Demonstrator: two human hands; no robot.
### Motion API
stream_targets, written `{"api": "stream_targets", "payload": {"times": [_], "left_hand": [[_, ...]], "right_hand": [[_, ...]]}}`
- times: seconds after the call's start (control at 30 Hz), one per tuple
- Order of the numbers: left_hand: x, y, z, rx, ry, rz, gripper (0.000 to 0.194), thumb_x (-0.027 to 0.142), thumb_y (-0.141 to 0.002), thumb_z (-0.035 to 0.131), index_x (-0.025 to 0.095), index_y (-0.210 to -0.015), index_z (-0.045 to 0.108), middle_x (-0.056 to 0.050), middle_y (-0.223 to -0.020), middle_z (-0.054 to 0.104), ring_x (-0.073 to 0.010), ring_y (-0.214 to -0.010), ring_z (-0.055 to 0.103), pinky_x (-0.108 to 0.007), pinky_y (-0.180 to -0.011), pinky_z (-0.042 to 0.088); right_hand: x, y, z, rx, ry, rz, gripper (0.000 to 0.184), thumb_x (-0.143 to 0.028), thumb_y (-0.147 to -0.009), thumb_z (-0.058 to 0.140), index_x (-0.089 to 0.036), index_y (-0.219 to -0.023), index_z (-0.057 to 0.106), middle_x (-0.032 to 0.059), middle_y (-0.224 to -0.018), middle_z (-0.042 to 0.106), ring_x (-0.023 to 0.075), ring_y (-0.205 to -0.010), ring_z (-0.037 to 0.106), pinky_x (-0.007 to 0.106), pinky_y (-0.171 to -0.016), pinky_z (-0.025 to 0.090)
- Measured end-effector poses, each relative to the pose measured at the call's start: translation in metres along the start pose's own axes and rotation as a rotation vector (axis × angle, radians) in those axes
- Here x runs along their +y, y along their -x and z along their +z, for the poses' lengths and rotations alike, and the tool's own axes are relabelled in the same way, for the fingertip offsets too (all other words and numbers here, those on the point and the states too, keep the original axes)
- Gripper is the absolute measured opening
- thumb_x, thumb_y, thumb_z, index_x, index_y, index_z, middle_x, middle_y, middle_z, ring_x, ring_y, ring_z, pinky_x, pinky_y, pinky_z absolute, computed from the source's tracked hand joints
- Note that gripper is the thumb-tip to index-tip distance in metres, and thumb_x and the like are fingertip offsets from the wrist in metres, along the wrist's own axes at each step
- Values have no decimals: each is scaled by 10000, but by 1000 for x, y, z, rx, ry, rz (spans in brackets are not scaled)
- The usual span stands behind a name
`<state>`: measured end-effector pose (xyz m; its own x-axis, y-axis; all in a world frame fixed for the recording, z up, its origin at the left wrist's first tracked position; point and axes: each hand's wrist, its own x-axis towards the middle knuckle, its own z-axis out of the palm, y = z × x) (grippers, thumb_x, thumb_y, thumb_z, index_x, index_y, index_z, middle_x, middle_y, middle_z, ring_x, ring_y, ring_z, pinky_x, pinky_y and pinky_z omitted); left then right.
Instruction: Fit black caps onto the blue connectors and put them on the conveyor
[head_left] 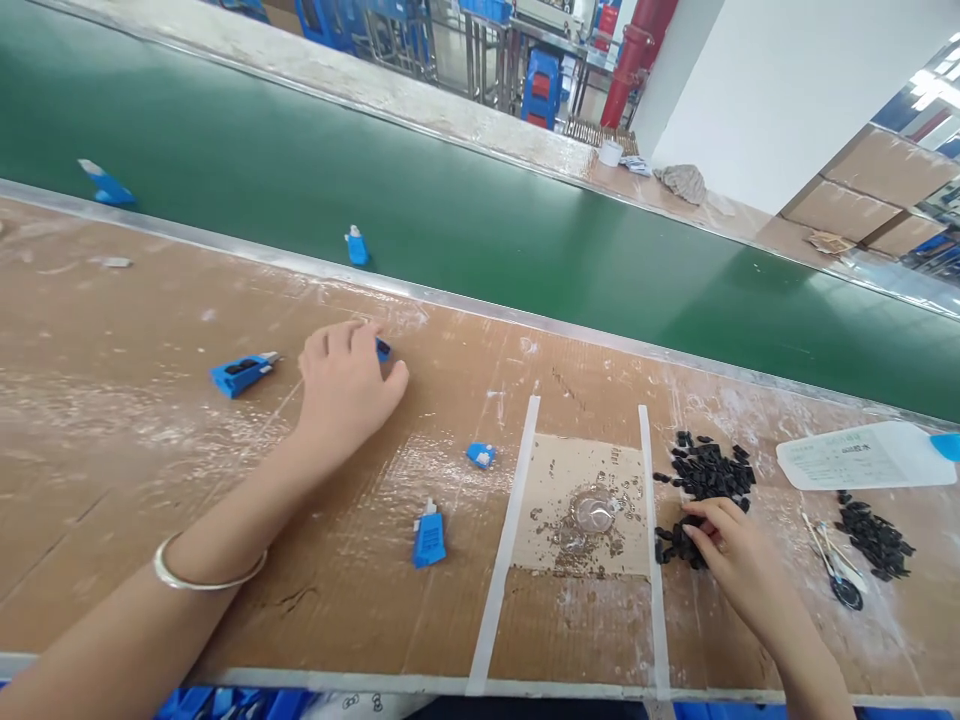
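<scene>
Left hand (346, 385) closed over a small blue part (383, 349) on the cardboard table (112, 420). Right hand (731, 550) pinching black pieces (709, 470) from the pile. Risk: loose pieces perhaps scattering if pulled too fast.

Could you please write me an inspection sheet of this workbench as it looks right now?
Surface: cardboard-covered bench, scuffed and dusted white, with two white tape strips.
Job's things: left hand closed over a small blue part; right hand picking at the pile of small black parts.
Clutter: blue pieces loose on the bench; second black pile; white printed sheet; glue-like residue.
Grippers: both bare; silver bangle on left wrist.
Cables: nothing seen.
Surroundings: green conveyor belt carrying two blue pieces; blue crates and a red pillar beyond.
</scene>
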<state>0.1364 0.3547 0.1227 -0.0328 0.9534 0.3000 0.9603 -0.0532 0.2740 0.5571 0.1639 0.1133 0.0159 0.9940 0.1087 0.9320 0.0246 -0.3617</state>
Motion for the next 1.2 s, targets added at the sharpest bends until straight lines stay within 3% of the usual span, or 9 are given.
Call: {"api": "stream_targets", "payload": {"times": [0.1, 0.17, 0.37, 0.47, 0.6, 0.77, 0.97, 1.07, 1.2], "left_hand": [[10, 9, 1, 34, 135, 151, 336, 300, -903, 432, 110, -1159, 538, -193, -1330, 490, -324, -1308, 368, -482, -1112, 268], [16, 12, -1, -56, 300, 201, 285, 317, -890, 438, 149, -1079, 570, -154, -1249, 554, -296, -1239, 448, -466, -1088, 307], [21, 15, -11, -697, 792, 157, 335, 455, -883, 497, 186, -1042, 617, -55, -1024, 660, -211, -938, 588, -355, -860, 460], [22, 17, -12, -862, 874, 236, 341, 459, -857, 560, 183, -1047, 623, -44, -972, 652, -189, -891, 578, -324, -816, 455], [24, 20, -10, -850, 831, 258, 320, 418, -842, 587, 158, -1026, 618, -47, -912, 630, -169, -813, 553, -297, -745, 441], [26, 25, -10, -913, 799, 446, 386, 387, -786, 679, 201, -1118, 609, -73, -1140, 613, -224, -1040, 552, -348, -917, 430], [30, 29, -2, -869, 734, 562, 277, 255, -800, 645, 213, -1073, 627, -71, -1165, 595, -239, -1144, 504, -380, -1014, 376], [32, 31, 3, -825, 754, 556, 180, 217, -820, 588, 198, -993, 636, -68, -1110, 613, -229, -1092, 533, -369, -990, 392], [34, 32, 5, -799, 759, 531, 171, 260, -849, 574, 190, -994, 631, -74, -1088, 622, -230, -1065, 549, -377, -974, 404]], "right_hand": [[2, -3, 2, 4, 38, -24, 295, -356, -950, 425, -208, -885, 673, 70, -872, 672, 211, -688, 674, 321, -576, 559], [4, -1, 6, 25, 67, -46, 328, -363, -964, 405, -208, -880, 681, 81, -906, 691, 228, -729, 687, 345, -614, 571], [19, 24, 23, 79, 180, -206, 375, -320, -975, 364, -196, -1022, 715, 128, -1110, 697, 286, -969, 679, 428, -804, 587], [25, 31, 26, 73, 259, -282, 355, -254, -945, 379, -188, -1044, 714, 129, -1118, 695, 282, -984, 676, 407, -808, 595], [23, 21, 23, 38, 322, -270, 361, -238, -934, 352, -162, -972, 702, 150, -1050, 700, 271, -855, 709, 365, -652, 615], [11, -5, 8, -43, 158, -130, 297, -326, -914, 382, -207, -845, 646, 93, -897, 683, 218, -627, 688, 322, -504, 581], [-23, -9, -10, 82, -31, -174, 246, -389, -930, 519, -228, -970, 700, 87, -1024, 698, 218, -788, 718, 281, -658, 607], [-48, -3, -2, 134, -142, -277, 208, -312, -961, 543, -251, -1108, 677, 54, -1131, 702, 222, -1005, 691, 287, -847, 587], [-71, -2, 14, 112, -216, -318, 271, -256, -969, 557, -263, -1233, 619, 22, -1140, 709, 199, -1022, 688, 284, -900, 571]]}}
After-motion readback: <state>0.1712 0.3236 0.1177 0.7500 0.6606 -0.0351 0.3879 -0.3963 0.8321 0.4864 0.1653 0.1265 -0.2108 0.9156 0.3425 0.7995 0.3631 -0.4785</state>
